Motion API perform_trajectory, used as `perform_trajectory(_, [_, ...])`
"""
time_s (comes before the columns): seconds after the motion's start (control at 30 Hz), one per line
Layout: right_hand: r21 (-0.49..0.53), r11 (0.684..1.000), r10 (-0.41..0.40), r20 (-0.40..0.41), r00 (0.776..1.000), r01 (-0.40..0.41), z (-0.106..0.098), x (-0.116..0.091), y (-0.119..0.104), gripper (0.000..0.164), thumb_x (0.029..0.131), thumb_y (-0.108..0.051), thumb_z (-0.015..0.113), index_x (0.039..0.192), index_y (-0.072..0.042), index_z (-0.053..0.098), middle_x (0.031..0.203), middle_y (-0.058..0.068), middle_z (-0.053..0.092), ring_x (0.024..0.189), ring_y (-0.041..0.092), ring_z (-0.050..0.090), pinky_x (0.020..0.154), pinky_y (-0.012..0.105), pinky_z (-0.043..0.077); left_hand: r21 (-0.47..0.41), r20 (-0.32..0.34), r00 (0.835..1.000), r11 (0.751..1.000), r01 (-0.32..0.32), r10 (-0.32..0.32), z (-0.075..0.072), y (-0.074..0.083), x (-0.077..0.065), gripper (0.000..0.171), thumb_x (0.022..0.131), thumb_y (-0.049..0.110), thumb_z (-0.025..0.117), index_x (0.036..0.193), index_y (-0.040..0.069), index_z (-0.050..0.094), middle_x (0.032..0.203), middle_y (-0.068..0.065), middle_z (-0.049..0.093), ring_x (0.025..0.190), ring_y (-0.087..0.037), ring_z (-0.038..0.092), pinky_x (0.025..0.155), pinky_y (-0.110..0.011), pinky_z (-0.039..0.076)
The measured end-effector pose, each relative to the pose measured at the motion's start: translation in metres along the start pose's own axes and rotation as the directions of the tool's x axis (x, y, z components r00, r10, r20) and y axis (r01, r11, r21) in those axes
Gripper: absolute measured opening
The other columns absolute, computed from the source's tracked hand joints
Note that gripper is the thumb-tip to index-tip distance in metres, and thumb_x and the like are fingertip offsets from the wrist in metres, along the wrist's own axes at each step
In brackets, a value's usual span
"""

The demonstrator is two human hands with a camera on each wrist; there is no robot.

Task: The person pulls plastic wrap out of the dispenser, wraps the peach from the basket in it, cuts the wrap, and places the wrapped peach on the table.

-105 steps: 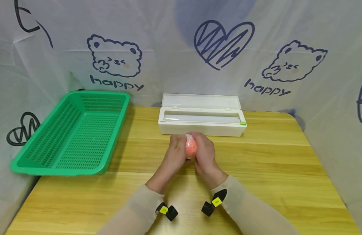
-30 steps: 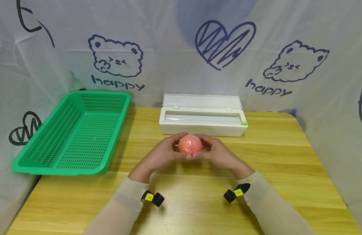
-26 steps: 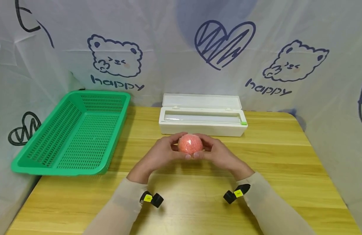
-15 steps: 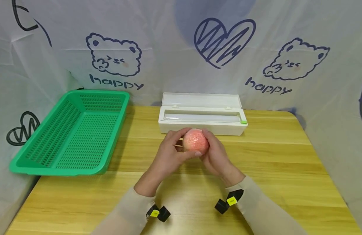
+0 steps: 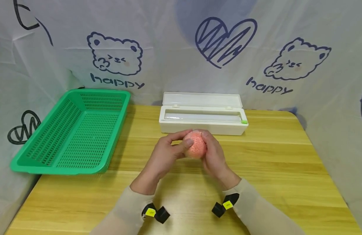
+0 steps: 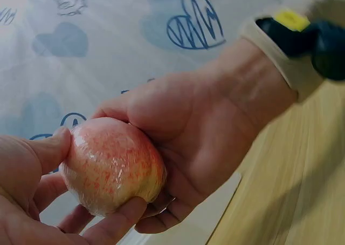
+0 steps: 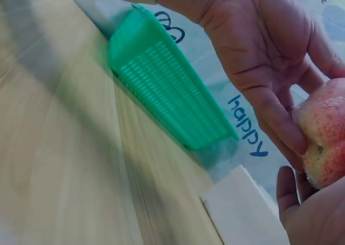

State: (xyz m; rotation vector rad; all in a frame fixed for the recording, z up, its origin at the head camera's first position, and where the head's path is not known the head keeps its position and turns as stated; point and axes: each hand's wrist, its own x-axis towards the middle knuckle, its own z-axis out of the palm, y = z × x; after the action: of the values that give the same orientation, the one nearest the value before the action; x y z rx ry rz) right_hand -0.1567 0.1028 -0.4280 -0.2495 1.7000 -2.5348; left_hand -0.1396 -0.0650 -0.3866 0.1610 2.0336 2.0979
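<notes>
A red-and-yellow apple is held between both hands in front of the white box, over the middle of the table. Shiny cling film covers it, with creases showing on the apple in the left wrist view. My left hand grips its left side, the thumb lying across the front. On the other side my right hand curls round the apple, its thumb near the top. In the right wrist view, the hollow at one end of the apple shows through the film; that view cuts off its right side.
A white cling film dispenser stands behind the hands, its lid raised and a roll inside. At the left is a green slatted basket with nothing in it. Printed cloth hangs behind the wooden table.
From being cupped tightly, the hands spread to the apple's sides, then came closer again. Most recently the left thumb slid up onto the apple's front and the apple turned between the hands.
</notes>
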Motion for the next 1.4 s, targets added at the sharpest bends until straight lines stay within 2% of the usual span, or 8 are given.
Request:
perform_trajectory(0.17, [0.051,0.996,0.068,0.022,0.997,-0.069,0.001,0.003,-0.006,0.028,0.11,-0.03,0.043,0.119,-0.014,0.064,0.122,0.001,0.062,0.108,0.013,0.06,0.091,0.025,0.057,-0.106,0.003,1.0,0.994,0.02,-0.02,0.0,-0.003,0.004,0.037,0.106,0.019,0.066,0.141,0.008,0.066,0.144,-0.01,0.061,0.117,-0.021,0.065,0.094,-0.036,0.061])
perform_trajectory(0.27, [0.103,0.991,0.095,-0.059,0.994,-0.089,0.007,0.005,-0.008,0.024,0.109,-0.028,0.048,0.113,-0.012,0.067,0.116,-0.001,0.064,0.107,0.013,0.06,0.092,0.024,0.055,-0.124,-0.005,0.999,0.991,0.04,-0.041,0.007,-0.005,0.007,0.034,0.11,0.023,0.057,0.141,0.008,0.062,0.14,-0.012,0.059,0.109,-0.02,0.063,0.088,-0.032,0.059])
perform_trajectory(0.5, [-0.02,0.998,0.044,-0.324,0.945,-0.053,0.024,0.002,0.0,0.026,0.106,-0.023,0.054,0.094,-0.012,0.073,0.097,-0.001,0.069,0.094,0.015,0.062,0.08,0.025,0.056,0.198,-0.199,0.98,0.98,0.009,0.031,0.029,-0.009,0.011,0.033,0.113,0.033,0.038,0.119,0.008,0.057,0.128,-0.014,0.054,0.117,-0.024,0.052,0.097,-0.042,0.048])
perform_trajectory(0.83, [0.016,0.977,0.212,-0.238,0.948,-0.214,0.022,0.007,-0.011,0.029,0.105,-0.027,0.057,0.109,-0.005,0.075,0.107,0.002,0.069,0.094,0.016,0.062,0.074,0.026,0.057,0.129,-0.164,0.986,0.992,-0.001,0.022,0.024,-0.011,0.017,0.031,0.111,0.028,0.036,0.113,0.004,0.055,0.113,-0.018,0.058,0.081,-0.022,0.06,0.062,-0.031,0.056])
perform_trajectory(1.03, [0.053,0.927,0.374,-0.069,0.925,-0.371,0.006,0.012,-0.018,0.058,0.11,-0.053,0.047,0.138,-0.003,0.055,0.136,0.011,0.063,0.107,0.014,0.068,0.091,0.032,0.061,0.057,-0.217,0.976,0.998,0.016,-0.003,0.011,-0.015,0.024,0.034,0.111,0.033,0.04,0.12,0.006,0.058,0.115,-0.017,0.065,0.094,-0.023,0.062,0.079,-0.035,0.055])
perform_trajectory(1.13, [-0.012,0.903,0.43,-0.006,0.903,-0.43,-0.001,0.013,-0.018,0.076,0.107,-0.066,0.043,0.149,-0.003,0.047,0.146,0.019,0.058,0.108,0.021,0.072,0.095,0.046,0.061,0.165,-0.224,0.974,0.986,0.012,0.026,0.008,-0.021,0.028,0.038,0.11,0.037,0.045,0.126,0.007,0.059,0.124,-0.016,0.064,0.111,-0.026,0.061,0.094,-0.042,0.052])
perform_trajectory(1.3, [-0.086,0.909,0.405,-0.042,0.913,-0.407,0.006,0.015,-0.009,0.058,0.11,-0.049,0.05,0.144,-0.002,0.052,0.132,0.011,0.057,0.101,0.017,0.065,0.087,0.035,0.062,0.324,-0.152,0.986,0.946,-0.008,0.061,0.011,-0.028,0.031,0.047,0.112,0.039,0.041,0.127,-0.001,0.06,0.127,-0.021,0.06,0.122,-0.032,0.056,0.107,-0.053,0.047])
perform_trajectory(1.4, [-0.16,0.921,0.338,-0.124,0.933,-0.355,0.01,0.015,-0.003,0.044,0.109,-0.037,0.054,0.132,0.0,0.061,0.119,0.006,0.059,0.096,0.014,0.06,0.078,0.024,0.057,0.361,-0.152,0.987,0.933,0.014,0.044,0.01,-0.029,0.031,0.05,0.112,0.041,0.039,0.122,-0.002,0.062,0.118,-0.02,0.062,0.112,-0.031,0.058,0.099,-0.051,0.051])
